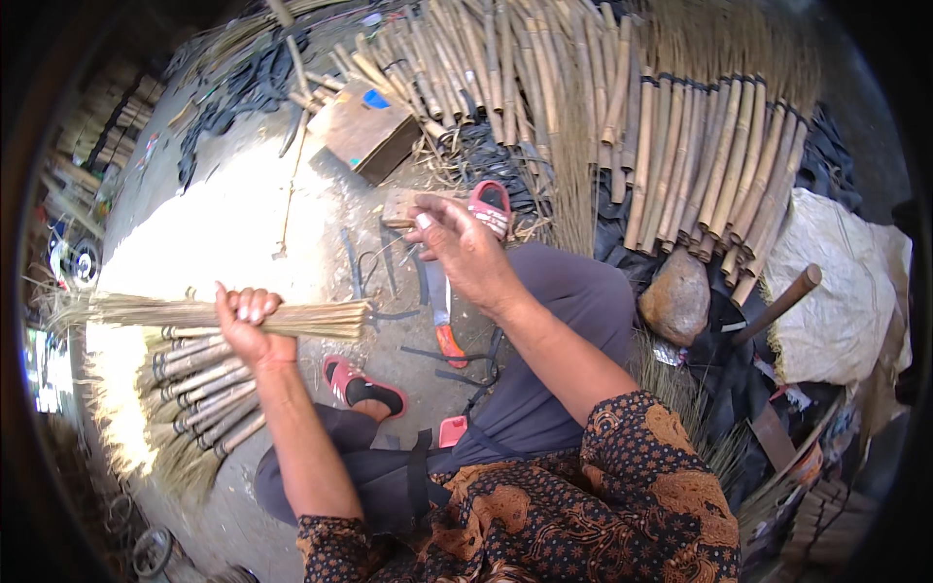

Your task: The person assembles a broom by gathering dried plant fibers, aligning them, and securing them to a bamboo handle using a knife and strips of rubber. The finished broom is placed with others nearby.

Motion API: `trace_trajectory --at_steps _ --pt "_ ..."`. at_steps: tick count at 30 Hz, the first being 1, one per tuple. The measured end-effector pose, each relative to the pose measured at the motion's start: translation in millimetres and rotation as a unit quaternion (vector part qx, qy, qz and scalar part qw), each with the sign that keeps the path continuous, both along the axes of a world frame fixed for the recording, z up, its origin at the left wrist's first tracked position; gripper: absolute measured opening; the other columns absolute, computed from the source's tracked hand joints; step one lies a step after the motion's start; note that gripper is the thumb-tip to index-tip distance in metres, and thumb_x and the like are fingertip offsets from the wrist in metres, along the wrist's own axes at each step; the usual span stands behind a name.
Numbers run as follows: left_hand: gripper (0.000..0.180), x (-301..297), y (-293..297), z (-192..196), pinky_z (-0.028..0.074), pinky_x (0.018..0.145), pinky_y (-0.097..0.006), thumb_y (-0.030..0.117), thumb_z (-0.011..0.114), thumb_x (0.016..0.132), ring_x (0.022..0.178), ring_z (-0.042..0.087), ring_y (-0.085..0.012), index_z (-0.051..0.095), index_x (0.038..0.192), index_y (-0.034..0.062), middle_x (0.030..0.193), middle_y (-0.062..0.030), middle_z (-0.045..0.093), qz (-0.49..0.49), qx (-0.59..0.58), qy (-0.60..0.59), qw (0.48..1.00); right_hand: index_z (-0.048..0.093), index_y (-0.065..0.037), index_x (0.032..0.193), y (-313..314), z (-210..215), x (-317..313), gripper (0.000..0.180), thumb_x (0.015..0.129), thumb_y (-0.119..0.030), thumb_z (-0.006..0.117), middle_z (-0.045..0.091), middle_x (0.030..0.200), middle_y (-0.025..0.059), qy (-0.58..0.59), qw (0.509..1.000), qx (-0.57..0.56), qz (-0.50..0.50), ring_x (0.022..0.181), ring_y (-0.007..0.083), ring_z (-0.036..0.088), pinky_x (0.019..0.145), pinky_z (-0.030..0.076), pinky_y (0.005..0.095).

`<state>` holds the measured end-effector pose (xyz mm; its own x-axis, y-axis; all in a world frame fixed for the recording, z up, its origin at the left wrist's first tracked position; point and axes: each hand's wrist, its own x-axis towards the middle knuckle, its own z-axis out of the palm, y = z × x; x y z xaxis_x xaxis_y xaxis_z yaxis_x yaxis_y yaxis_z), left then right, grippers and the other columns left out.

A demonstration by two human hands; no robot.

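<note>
My left hand is closed round a bundle of straw-coloured broom grass. The bundle lies sideways, its cut stem ends to the right and its wispy tips to the left. Under it is a stack of finished grass brooms with dark-banded handles. My right hand is raised in front of my knee, its fingers loosely bent and apart, with nothing plainly visible in them. Below it on the ground lies a knife with an orange handle. A small wooden block sits just beyond that hand, and black rubber strips are scattered near the knife.
Many bamboo-handled brooms lie in rows across the far side. An open cardboard box stands ahead. To the right are a large stone, an upright stick and a white sack. My feet wear pink sandals.
</note>
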<state>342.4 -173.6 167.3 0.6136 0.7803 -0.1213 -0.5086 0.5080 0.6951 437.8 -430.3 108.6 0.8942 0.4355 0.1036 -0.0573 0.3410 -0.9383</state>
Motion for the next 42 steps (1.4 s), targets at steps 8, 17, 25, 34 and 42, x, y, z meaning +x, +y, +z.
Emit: trace_trajectory --at_steps 8,17,25,34,42 --pt "0.043 -66 145 9 0.034 0.05 -0.024 0.031 0.065 0.108 0.05 0.033 -0.0052 0.039 0.075 0.0198 0.06 0.0074 0.032 0.099 0.094 0.084 0.987 0.06 -0.001 0.133 -263 -105 105 0.043 0.104 -0.034 0.064 0.067 0.113 0.0073 0.182 0.876 -0.193 -0.402 0.097 0.018 0.07 0.069 0.057 0.0302" --pt "0.047 -126 188 8 0.035 0.05 -0.027 0.035 0.068 0.105 0.055 0.032 -0.0107 0.033 0.077 0.0181 0.064 0.0044 0.031 0.223 0.119 0.173 0.952 0.048 0.016 0.143 -385 -228 120 0.066 0.096 -0.026 0.07 0.055 0.146 0.0315 0.327 0.671 -0.248 -0.618 0.129 0.042 0.061 0.106 0.05 0.047" --pt "0.04 -140 190 -4 0.038 0.054 -0.027 0.039 0.068 0.104 0.058 0.036 -0.0105 0.046 0.082 0.0151 0.069 0.0051 0.036 0.275 0.15 0.265 0.912 0.052 0.012 0.137 -403 -205 129 0.059 0.097 -0.028 0.07 0.054 0.142 0.0307 0.262 0.673 -0.201 -0.662 0.127 0.04 0.06 0.109 0.048 0.0476" --pt "0.042 -158 210 -29 0.045 0.062 -0.032 0.039 0.071 0.1 0.062 0.043 -0.0148 0.043 0.083 0.0132 0.07 0.0006 0.043 0.278 0.112 0.286 0.91 0.056 0.01 0.119 -447 -176 121 0.066 0.08 -0.036 0.083 0.045 0.133 0.0279 0.13 0.49 -0.167 -0.846 0.118 0.0399 0.055 0.102 0.047 0.0494" --pt "0.039 -170 229 -47 0.041 0.062 -0.029 0.044 0.065 0.103 0.065 0.043 -0.0129 0.048 0.082 0.0168 0.071 0.0045 0.043 0.226 0.092 0.263 0.933 0.06 0.004 0.113 -488 -145 125 0.054 0.097 -0.046 0.074 0.061 0.086 0.0098 0.283 0.673 0.051 -0.682 0.065 0.0208 0.058 0.047 0.043 0.0333"
